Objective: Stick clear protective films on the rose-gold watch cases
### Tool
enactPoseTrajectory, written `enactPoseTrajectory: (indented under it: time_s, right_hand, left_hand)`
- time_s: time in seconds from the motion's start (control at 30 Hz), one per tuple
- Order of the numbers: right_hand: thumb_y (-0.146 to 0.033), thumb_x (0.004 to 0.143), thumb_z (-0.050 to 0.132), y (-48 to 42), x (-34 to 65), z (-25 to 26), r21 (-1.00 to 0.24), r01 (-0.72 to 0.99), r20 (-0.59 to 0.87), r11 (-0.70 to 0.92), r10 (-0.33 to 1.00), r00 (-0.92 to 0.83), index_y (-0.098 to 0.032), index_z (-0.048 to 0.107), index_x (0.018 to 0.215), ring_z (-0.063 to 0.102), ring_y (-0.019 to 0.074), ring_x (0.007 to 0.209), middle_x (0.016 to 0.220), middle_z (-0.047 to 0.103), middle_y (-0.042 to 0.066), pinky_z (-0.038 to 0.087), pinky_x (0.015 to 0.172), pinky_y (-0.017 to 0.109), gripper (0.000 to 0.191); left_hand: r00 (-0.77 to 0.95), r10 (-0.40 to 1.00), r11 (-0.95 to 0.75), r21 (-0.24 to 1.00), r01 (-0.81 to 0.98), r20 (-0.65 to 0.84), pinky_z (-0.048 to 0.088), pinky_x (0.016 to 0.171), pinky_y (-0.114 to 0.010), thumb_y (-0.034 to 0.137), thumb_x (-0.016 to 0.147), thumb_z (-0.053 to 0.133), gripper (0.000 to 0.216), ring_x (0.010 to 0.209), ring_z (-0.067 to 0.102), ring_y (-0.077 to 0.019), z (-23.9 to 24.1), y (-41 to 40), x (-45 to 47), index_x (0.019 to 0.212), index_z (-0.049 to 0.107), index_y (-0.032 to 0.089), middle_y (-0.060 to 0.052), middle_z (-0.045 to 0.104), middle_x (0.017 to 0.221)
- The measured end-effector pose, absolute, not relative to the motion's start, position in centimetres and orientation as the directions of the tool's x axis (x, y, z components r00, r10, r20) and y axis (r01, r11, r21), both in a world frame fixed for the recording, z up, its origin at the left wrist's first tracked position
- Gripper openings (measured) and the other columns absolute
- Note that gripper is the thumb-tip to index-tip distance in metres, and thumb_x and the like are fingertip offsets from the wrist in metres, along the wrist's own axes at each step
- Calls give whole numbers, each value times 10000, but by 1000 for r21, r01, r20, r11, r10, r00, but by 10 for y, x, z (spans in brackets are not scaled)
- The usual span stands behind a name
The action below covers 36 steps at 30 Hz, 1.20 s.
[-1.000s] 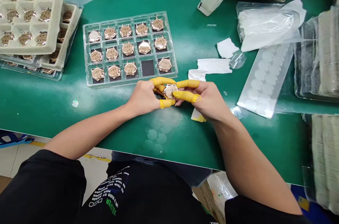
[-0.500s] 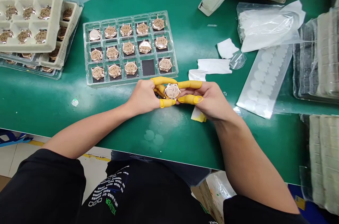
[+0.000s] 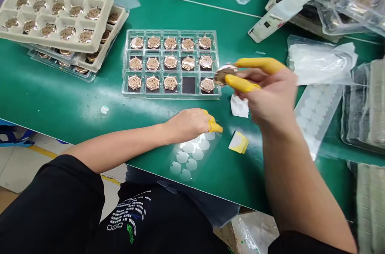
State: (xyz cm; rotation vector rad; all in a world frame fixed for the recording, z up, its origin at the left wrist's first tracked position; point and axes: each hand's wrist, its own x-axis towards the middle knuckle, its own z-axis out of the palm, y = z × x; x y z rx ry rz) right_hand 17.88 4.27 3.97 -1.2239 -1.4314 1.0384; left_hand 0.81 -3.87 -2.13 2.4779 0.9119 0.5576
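The right hand [image 3: 267, 95] is raised over a green work surface [image 3: 75, 103], with the wrist turned so that the fingers point toward 9 o'clock. Two of its fingers [image 3: 240, 83], sheathed in yellow rubber finger cots [image 3: 258, 65], are closed on the rim of a round rose-gold watch case [image 3: 225, 74], gripping it from above and below. The watch case is tilted and sits just beside the 3 o'clock edge of a clear plastic compartment tray [image 3: 126, 81].

The left forearm [image 3: 120, 146] lies low across the surface from the 8 o'clock side. The left hand [image 3: 188, 125] rests palm down with the fingers curled under, their tips covered by yellow cots [image 3: 215, 127]. Whether these fingers grip anything cannot be told. A transparent sheet of round adhesive film discs [image 3: 191, 156] lies touching the left fingertips at their 6 o'clock side.

The compartment tray holds rows of rose-gold watch cases [image 3: 170, 61] on black pads, three rows of five positions. A stack of beige moulded-pulp trays [image 3: 60, 43] loaded with similar cases stands at the tray's 10 o'clock. A scrap of white paper [image 3: 239, 106] and a folded yellow-and-white paper piece [image 3: 238, 142] lie below the right hand. A perforated white strip [image 3: 315, 113] lies at the right hand's 4 o'clock.
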Motion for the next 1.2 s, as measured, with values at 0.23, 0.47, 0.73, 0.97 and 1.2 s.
enactPoseTrajectory:
  time_s: [0.23,0.47,0.73,0.97,1.2]
  right_hand:
    - [-317,882,742,63,135,36,-491,745,-46,451,841,-539,-214,830,1128,670,224,769,894,781,78,453,691,351,281]
    - [-312,945,695,45,94,36,-203,747,51,633,769,-637,-152,801,1163,651,251,821,1167,703,172,377,623,355,291]
    - [-37,838,563,43,70,39,-122,753,82,647,763,-642,-93,766,1027,546,137,639,1211,665,225,332,554,324,283]
    - [-29,898,512,38,69,58,-249,736,-148,630,726,-672,-81,627,1336,667,245,842,1279,679,227,367,628,350,455]
    - [-161,986,532,24,106,56,-677,577,118,457,841,-529,-220,623,1292,634,202,867,1134,719,77,418,690,331,325]
  left_hand:
    - [802,575,-768,444,461,161,475,1279,-419,15,932,614,381,1235,734,-192,-14,-40,9,1175,799,244,-49,808,1249]
    - [762,629,-717,493,493,153,661,992,-422,230,1042,604,273,1132,779,-284,-16,-41,10,1222,790,140,-142,814,1160]
    - [726,654,-719,469,512,211,667,1014,-416,118,974,645,234,1170,777,-294,-28,-41,6,1156,792,124,-157,805,1211]
    - [697,666,-720,474,507,266,685,961,-425,85,954,616,195,1045,803,-279,-28,-39,0,976,803,135,-121,826,986]
    - [544,820,-503,678,536,179,664,846,-377,233,943,727,114,923,802,-248,-16,-37,0,966,813,162,-74,838,946]
